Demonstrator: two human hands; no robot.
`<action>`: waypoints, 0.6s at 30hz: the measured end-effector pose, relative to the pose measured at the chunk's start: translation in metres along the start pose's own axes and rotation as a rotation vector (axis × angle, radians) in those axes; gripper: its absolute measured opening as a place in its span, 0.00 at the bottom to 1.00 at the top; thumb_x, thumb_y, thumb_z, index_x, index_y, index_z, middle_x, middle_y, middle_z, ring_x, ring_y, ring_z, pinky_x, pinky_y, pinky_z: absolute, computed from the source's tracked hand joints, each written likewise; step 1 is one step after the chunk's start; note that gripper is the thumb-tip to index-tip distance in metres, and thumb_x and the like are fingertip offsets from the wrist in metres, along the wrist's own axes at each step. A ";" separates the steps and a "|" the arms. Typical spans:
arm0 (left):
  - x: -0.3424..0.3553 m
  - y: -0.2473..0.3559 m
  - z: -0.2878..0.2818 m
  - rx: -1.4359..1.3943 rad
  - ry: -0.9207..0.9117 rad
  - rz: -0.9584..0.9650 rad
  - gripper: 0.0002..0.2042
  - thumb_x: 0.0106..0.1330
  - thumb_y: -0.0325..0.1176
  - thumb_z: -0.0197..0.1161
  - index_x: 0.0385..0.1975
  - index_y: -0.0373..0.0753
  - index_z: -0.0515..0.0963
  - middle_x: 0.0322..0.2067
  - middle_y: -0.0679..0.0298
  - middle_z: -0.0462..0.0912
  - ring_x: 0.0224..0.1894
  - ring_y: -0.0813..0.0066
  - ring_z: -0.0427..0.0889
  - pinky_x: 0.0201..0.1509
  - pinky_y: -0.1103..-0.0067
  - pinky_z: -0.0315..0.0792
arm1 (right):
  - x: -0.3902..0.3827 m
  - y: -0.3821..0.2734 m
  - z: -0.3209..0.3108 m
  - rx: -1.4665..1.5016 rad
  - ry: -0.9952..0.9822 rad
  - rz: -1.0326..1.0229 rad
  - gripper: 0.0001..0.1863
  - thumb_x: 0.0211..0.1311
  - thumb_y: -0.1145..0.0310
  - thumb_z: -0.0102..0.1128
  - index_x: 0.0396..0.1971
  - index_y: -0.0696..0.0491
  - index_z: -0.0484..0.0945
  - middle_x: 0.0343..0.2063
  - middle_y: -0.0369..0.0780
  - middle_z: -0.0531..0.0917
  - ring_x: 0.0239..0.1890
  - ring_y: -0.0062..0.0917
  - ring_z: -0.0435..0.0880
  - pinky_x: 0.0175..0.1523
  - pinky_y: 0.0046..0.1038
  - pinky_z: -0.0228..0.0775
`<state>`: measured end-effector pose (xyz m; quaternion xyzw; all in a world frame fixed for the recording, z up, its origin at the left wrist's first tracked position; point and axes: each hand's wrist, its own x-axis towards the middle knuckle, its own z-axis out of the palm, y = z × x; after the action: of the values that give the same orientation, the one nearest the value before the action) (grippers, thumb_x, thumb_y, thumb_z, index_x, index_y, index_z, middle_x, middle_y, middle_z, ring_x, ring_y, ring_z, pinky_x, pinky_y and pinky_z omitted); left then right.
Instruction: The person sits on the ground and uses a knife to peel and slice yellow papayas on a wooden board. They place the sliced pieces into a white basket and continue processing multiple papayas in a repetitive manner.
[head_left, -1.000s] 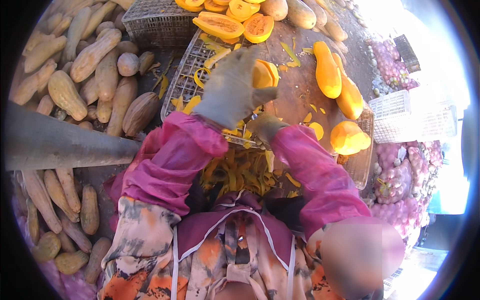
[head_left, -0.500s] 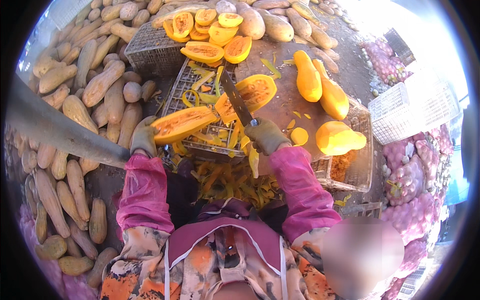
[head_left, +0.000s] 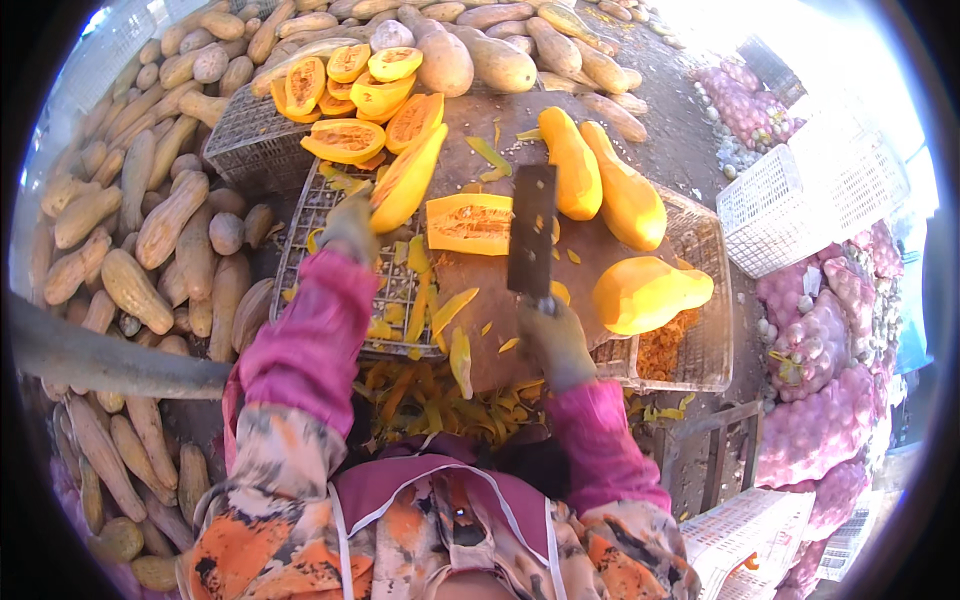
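Observation:
My gloved left hand (head_left: 348, 228) grips the near end of a peeled, halved squash (head_left: 408, 180), held up against the stack of halves. In my gloved right hand (head_left: 555, 345) is a cleaver (head_left: 531, 228), its broad dark blade pointing away from me over the brown board (head_left: 468, 290). Just left of the blade lies another squash half (head_left: 470, 222), its orange seedy side visible. Several squash halves (head_left: 345, 142) are piled beyond my left hand. Whole peeled squashes (head_left: 570, 165) rest on the board's right side, one (head_left: 652, 295) lying nearer my right hand.
Unpeeled squashes (head_left: 130, 290) heap up on the left and far side. A grey pole (head_left: 120, 350) crosses at left. Peel strips (head_left: 440, 395) cover the ground before me. A crate of orange scraps (head_left: 715, 350), white crates (head_left: 765, 215) and pink net sacks (head_left: 820, 420) stand right.
My left hand has moved forward and right with its squash half, bringing it to the stack. The cleaver has shifted right and turned upright in view; the other half now lies on the board.

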<state>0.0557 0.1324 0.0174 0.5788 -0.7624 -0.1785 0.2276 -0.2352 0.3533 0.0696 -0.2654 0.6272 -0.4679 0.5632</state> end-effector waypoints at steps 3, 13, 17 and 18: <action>0.090 0.055 0.026 -0.016 -0.165 -0.279 0.24 0.65 0.42 0.66 0.58 0.36 0.76 0.59 0.46 0.77 0.58 0.49 0.79 0.64 0.67 0.72 | -0.027 0.007 -0.026 0.106 0.061 -0.033 0.12 0.60 0.69 0.63 0.43 0.55 0.77 0.23 0.33 0.76 0.18 0.18 0.75 0.22 0.22 0.67; 0.035 0.157 0.086 0.588 -0.166 0.786 0.27 0.62 0.42 0.65 0.62 0.43 0.73 0.53 0.54 0.81 0.57 0.57 0.79 0.64 0.69 0.69 | -0.055 -0.015 -0.078 0.285 0.276 -0.108 0.12 0.58 0.76 0.56 0.43 0.58 0.73 0.23 0.38 0.77 0.17 0.22 0.77 0.21 0.22 0.69; 0.052 0.121 0.111 0.739 0.102 0.655 0.19 0.65 0.35 0.57 0.56 0.48 0.77 0.43 0.61 0.84 0.46 0.64 0.83 0.52 0.70 0.75 | -0.063 -0.010 -0.095 0.269 0.348 -0.210 0.10 0.57 0.76 0.56 0.41 0.57 0.74 0.24 0.40 0.77 0.17 0.23 0.77 0.21 0.22 0.67; 0.055 0.110 0.113 0.739 0.136 0.621 0.16 0.67 0.33 0.54 0.53 0.47 0.78 0.39 0.63 0.85 0.42 0.64 0.84 0.48 0.70 0.75 | -0.063 -0.008 -0.099 0.280 0.357 -0.214 0.13 0.56 0.78 0.56 0.43 0.56 0.73 0.22 0.39 0.77 0.15 0.23 0.76 0.19 0.23 0.66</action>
<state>-0.1073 0.1094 -0.0097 0.3764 -0.8948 0.2189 0.0988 -0.3171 0.4324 0.0982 -0.1629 0.6144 -0.6466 0.4218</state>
